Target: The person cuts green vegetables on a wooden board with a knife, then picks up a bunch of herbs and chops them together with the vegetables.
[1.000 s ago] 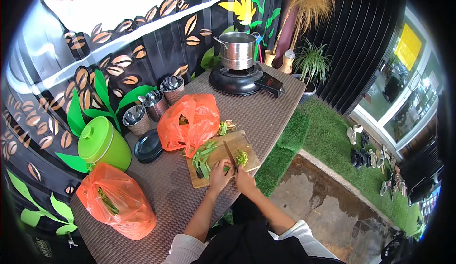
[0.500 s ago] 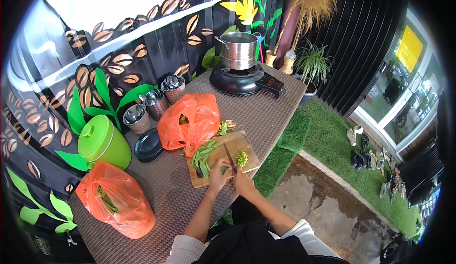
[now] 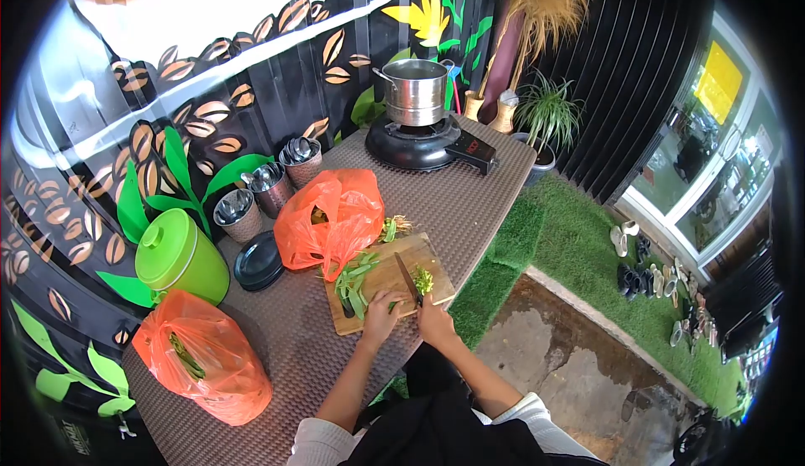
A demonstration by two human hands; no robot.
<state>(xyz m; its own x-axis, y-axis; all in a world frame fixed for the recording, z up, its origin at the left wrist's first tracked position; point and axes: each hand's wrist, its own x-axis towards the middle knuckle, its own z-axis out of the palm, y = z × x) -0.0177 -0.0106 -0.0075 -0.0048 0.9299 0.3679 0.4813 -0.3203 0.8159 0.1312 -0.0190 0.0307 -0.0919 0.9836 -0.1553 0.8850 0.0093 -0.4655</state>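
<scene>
My right hand (image 3: pixel 434 322) grips the handle of a knife (image 3: pixel 406 273), whose blade points away from me across the wooden cutting board (image 3: pixel 381 277). To its left, my left hand (image 3: pixel 381 315) rests low over the board with its fingers curled. Whatever those fingers hold is too small to make out. Chopped greens (image 3: pixel 423 281) lie in a small heap right of the blade. Long green leaves (image 3: pixel 355 283) are spread over the board's left side. Pale, rooty stalk ends (image 3: pixel 397 228) lie at the far edge, beside an orange plastic bag (image 3: pixel 331 218).
Another orange bag (image 3: pixel 205 365) with greens stands at the table's left, near a green lidded container (image 3: pixel 180 256). Black plates (image 3: pixel 258 261) and several cutlery cups (image 3: pixel 239 214) line the wall side. A steel pot (image 3: pixel 414 93) sits on a black portable stove (image 3: pixel 411 145) at the far end.
My left hand has shifted a little left, apart from my right hand. My right hand still holds the knife over the board. The view has moved slightly.
</scene>
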